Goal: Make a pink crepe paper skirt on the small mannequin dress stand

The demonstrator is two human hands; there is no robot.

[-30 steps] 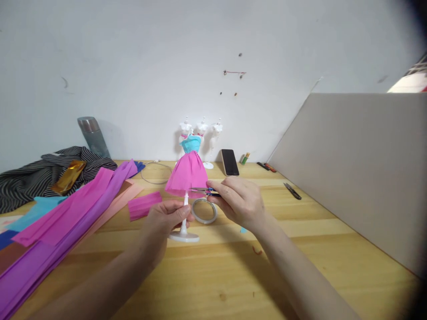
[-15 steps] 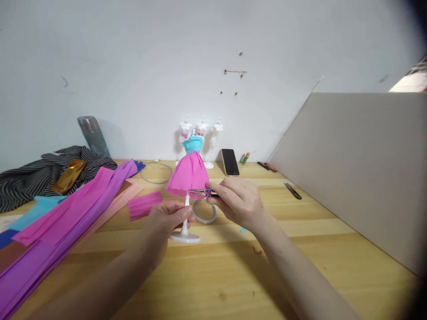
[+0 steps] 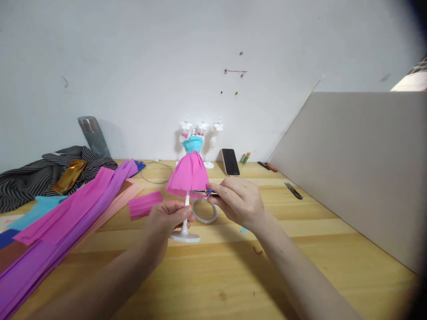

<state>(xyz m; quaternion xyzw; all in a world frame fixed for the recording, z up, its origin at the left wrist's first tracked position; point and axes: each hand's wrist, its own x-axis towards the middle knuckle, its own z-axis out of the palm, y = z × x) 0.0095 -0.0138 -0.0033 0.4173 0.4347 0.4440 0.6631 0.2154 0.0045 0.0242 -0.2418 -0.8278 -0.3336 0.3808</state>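
A small white mannequin stand [image 3: 184, 236] stands on the wooden table [image 3: 213, 275], wearing a pink paper skirt [image 3: 188, 174] and a turquoise top [image 3: 191, 143]. My left hand [image 3: 167, 218] is closed around the stand's thin pole just under the skirt. My right hand [image 3: 235, 201] grips small scissors [image 3: 203, 193], whose blades point left at the skirt's lower hem. A roll of clear tape [image 3: 204, 210] lies flat behind the pole, under my right hand.
Long pink, purple and peach paper sheets [image 3: 66, 213] cover the left side, with a folded pink piece [image 3: 145, 204]. Striped cloth [image 3: 36, 173], a metal flask [image 3: 92, 137], three bare mannequins [image 3: 202, 129], a phone [image 3: 230, 162] and thread snips [image 3: 293, 191] lie behind. A grey board [image 3: 360, 164] walls the right.
The scissors have edged slightly toward the skirt's hem; both hands and the mannequin are otherwise almost where they were.
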